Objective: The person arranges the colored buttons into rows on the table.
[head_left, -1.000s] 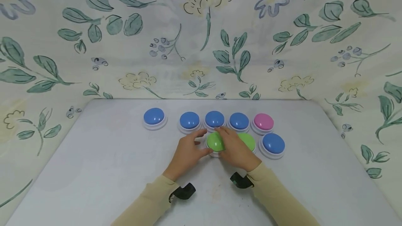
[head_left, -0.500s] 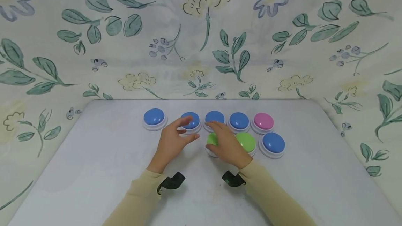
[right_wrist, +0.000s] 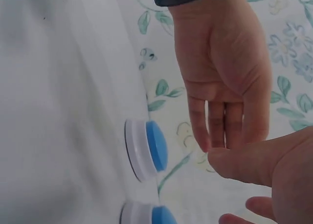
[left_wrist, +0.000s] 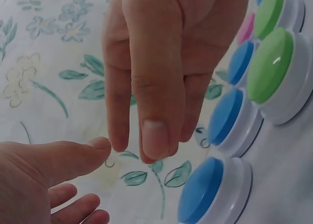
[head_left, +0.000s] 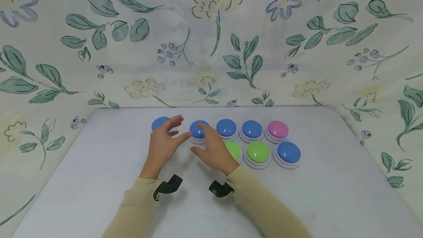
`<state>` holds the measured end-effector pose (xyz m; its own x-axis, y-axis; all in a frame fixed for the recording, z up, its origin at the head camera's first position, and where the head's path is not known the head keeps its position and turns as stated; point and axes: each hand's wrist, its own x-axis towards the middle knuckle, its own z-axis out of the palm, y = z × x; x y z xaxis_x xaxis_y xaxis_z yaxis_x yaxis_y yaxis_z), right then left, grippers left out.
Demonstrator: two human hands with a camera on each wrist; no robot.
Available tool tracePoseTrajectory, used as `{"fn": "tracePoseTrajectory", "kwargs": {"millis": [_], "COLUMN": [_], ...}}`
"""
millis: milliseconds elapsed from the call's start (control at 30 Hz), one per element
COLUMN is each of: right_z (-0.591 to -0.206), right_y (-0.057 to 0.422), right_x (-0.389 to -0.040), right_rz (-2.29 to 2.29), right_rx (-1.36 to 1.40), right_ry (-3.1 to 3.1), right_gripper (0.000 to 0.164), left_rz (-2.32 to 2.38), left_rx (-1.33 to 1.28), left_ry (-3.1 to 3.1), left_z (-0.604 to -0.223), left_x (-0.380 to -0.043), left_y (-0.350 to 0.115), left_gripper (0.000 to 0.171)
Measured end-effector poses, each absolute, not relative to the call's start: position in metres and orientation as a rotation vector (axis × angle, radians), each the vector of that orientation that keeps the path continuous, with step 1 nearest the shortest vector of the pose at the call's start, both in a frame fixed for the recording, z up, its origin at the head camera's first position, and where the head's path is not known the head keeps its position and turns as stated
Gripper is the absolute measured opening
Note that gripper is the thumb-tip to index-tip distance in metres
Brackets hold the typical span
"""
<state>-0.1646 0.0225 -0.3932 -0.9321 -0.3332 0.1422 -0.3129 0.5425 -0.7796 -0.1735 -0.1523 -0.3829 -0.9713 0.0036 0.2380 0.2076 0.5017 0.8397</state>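
Observation:
My left hand (head_left: 161, 146) hovers over the table with thumb and fingers apart and nothing between them. It partly covers the far-left blue push button (head_left: 160, 123) in the head view. To its right, my right hand (head_left: 214, 149) is also raised and empty, its fingers relaxed. Its fingertips overlap the second blue push button (head_left: 197, 130), and its wrist side partly hides a green push button (head_left: 233, 150). In the right wrist view both hands face each other, with a blue button (right_wrist: 156, 146) beside them on the table.
Farther right in the back row stand two more blue buttons, one of them a blue button (head_left: 252, 129), and a pink button (head_left: 277, 130). In front are another green button (head_left: 258, 152) and a blue button (head_left: 288, 152). Floral cloth (head_left: 211, 65) surrounds the white table (head_left: 99, 164).
The hands have left the left green button, which they held between them a second ago. Both have moved left, the left hand toward the far-left blue button. The buttons stay in place.

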Motion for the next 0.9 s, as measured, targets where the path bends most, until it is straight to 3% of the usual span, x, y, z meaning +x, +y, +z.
{"fn": "tracePoseTrajectory", "kwargs": {"millis": [900], "right_z": [-0.412], "right_y": [-0.033], "right_x": [-0.192], "right_rz": [-1.456], "right_rx": [-0.463], "right_ry": [2.676], "right_gripper": [0.066], "left_rz": [-1.43], "left_rx": [-0.003], "left_ry": [-2.428], "left_z": [-0.401], "left_x": [-0.195], "left_y": [-0.197], "left_gripper": [0.055]}}
